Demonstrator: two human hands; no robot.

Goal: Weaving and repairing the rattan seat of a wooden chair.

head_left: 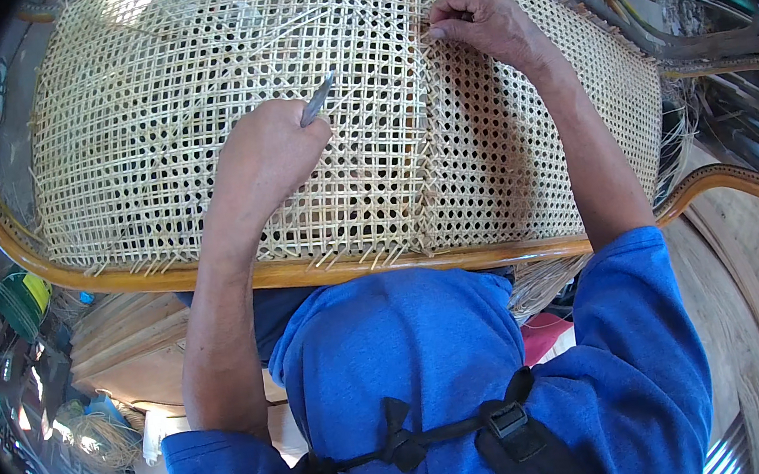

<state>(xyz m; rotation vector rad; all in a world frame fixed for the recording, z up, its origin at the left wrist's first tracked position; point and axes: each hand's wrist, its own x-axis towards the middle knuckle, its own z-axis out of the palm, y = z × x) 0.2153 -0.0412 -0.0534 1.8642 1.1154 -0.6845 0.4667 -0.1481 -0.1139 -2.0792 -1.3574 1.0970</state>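
A wide panel of woven cane (155, 159) with open holes stretches across a curved wooden frame (160, 279) in front of me. My left hand (270, 160) is closed around a tool with a short, grey, pointed metal blade (318, 102). Its tip points away to the upper right, over the weave; whether it touches the cane I cannot tell. Farther off and to the right, my right hand (487, 26) has thumb and fingers pinched together beside the braided seam (424, 138) that runs down the panel. What lies in that pinch, if anything, is too small to make out.
Loose cane ends (382, 257) stick out along the near edge of the frame. Wooden boards (125, 345) lie below at the left, and a tangle of cane strips (103, 439) sits near them. A green and yellow round object (24, 304) is at the far left.
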